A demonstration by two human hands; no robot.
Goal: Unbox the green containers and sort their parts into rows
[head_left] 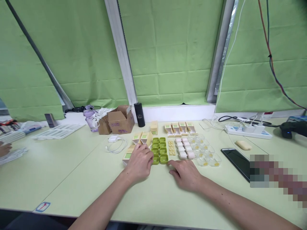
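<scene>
Green blinds (168,48) hang behind a long pale table (83,185), where small green cups (163,158) stand in two columns of four, in front of the person and between the two hands. Curled fingers of the left hand (140,161) rest by the left front cup; whether they grip it I cannot tell. Loosely bent and holding nothing, the right hand (185,174) has its index fingertip at the right front cup's corner, though contact is unclear. Right of the cups come little yellow pieces (171,148), then white and pink blocks (184,148), then clear plastic covers (203,151). Paper cartons (176,129) stand behind them, with others beside the left hand. Farther right lies a phone (236,161); at the back left, a cardboard box (121,119) sits beside a black bottle (139,115).
</scene>
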